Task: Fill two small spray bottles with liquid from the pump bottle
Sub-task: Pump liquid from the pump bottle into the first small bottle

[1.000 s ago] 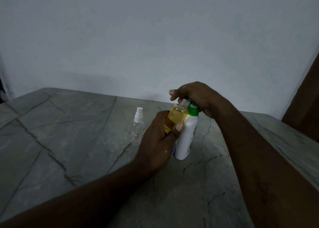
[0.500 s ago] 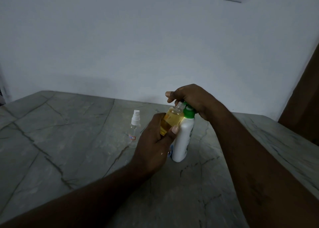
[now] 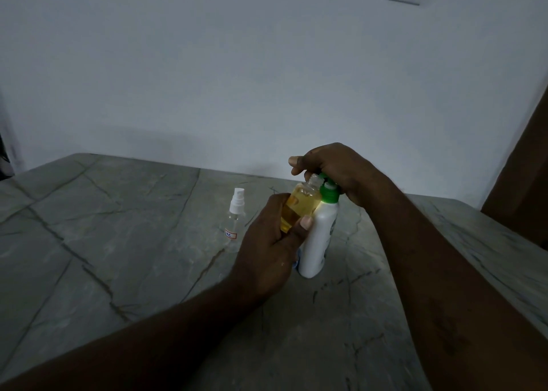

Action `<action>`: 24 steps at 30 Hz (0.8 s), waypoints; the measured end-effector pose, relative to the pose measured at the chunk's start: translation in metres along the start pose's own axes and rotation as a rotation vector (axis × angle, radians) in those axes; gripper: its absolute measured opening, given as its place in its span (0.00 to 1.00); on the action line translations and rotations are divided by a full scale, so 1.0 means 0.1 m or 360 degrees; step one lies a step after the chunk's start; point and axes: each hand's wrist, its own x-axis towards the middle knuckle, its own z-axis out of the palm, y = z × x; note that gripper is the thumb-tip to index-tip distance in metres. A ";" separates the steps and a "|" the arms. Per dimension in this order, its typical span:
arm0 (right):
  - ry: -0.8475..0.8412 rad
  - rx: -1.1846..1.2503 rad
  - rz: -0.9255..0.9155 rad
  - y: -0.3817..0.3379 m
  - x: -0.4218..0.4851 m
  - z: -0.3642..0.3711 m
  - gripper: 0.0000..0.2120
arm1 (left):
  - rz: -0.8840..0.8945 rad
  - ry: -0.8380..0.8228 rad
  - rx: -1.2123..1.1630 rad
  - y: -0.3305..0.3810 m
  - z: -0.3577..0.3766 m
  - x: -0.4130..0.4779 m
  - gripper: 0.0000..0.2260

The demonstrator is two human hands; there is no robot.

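White pump bottle point(image 3: 318, 242); seemingly yellow liquid point(image 3: 302, 208).

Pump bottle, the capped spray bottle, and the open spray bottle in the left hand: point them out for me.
pump bottle point(image 3: 318, 236), head view, on its white body.
capped spray bottle point(image 3: 238, 202), head view, on its white sprayer cap.
open spray bottle point(image 3: 304, 204), head view, on its yellow-filled body.

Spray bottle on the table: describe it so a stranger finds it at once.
On the grey table, look left of the white pump bottle and the left hand. The spray bottle stands upright, untouched. Unlike the uncapped yellow-filled bottle in that hand, it is clear with a white spray cap.
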 end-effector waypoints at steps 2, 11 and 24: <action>-0.0013 0.0013 0.0012 0.00 -0.01 0.01 0.12 | 0.0005 0.0003 -0.0002 -0.01 0.00 0.00 0.06; 0.0030 -0.0051 -0.0068 -0.02 -0.01 -0.02 0.13 | 0.0015 -0.0029 -0.0015 0.00 -0.01 0.00 0.09; -0.0014 0.0041 -0.0009 0.02 0.02 0.00 0.14 | 0.0104 0.0004 -0.0057 -0.03 -0.01 -0.01 0.05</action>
